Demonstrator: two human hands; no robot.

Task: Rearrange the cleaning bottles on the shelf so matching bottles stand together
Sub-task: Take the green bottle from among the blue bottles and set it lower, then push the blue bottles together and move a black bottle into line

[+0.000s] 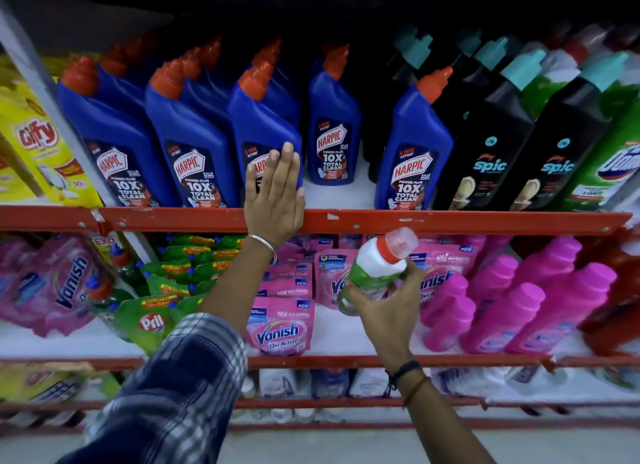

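Blue Harpic bottles with orange caps (194,141) stand in rows on the upper shelf (450,221). My left hand (275,193) lies flat, fingers straight, against the front of the third blue Harpic bottle (263,124). One Harpic bottle (334,131) stands set back, and another blue one (414,145) stands beside the black Spic bottles with teal caps (491,141). My right hand (384,304) holds a green and white bottle with a red collar and clear cap (379,262), tilted, in front of the lower shelf. Green Domex bottles (609,165) stand at the far right.
Yellow Giffy packs (38,141) sit at the upper left. The lower shelf holds pink Vanish pouches (280,325), green Pril pouches (149,321) and pink bottles (512,307). A gap of white shelf lies in front of the set-back Harpic bottle. Red rails edge each shelf.
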